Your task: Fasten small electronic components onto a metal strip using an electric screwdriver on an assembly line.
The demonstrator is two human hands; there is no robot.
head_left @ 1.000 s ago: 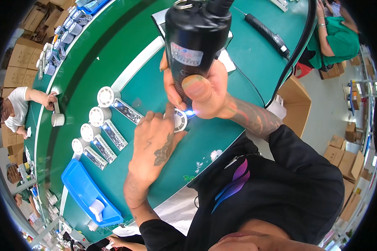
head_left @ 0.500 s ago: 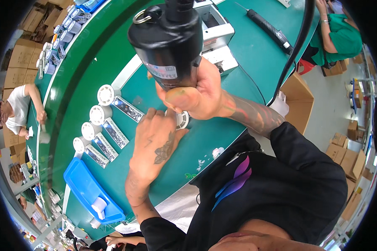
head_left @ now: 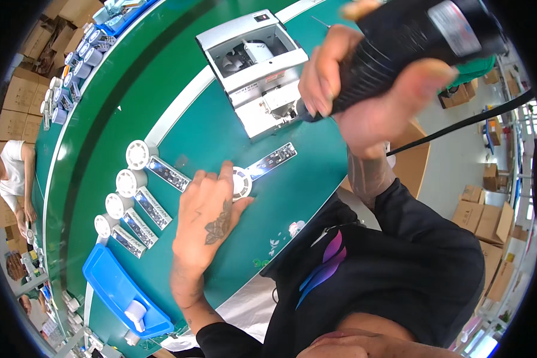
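Observation:
My right hand (head_left: 370, 89) is wrapped round a black electric screwdriver (head_left: 411, 42), blurred by motion and tilted. The driver's tip is at the front of a silver screw feeder (head_left: 259, 77); whether it touches is hard to tell. My left hand (head_left: 203, 221) grips the round white head of a small handheld fan (head_left: 241, 183) lying on the green bench. That fan's handle (head_left: 272, 161) points away to the right, with a bare circuit board showing. Left of my left hand, several similar fans (head_left: 152, 207) lie in a row.
A blue tray (head_left: 110, 277) with a white fan part (head_left: 135, 313) stands at the left. Beyond is a green conveyor belt (head_left: 101, 149); many fans (head_left: 71, 83) stand on its far side. A black cable (head_left: 465, 122) crosses at right. A person in white (head_left: 15, 173) works across the belt.
My right hand has lifted the screwdriver off the fan and swung it right to the screw feeder. My left hand stays on the fan, whose circuit-board handle now shows.

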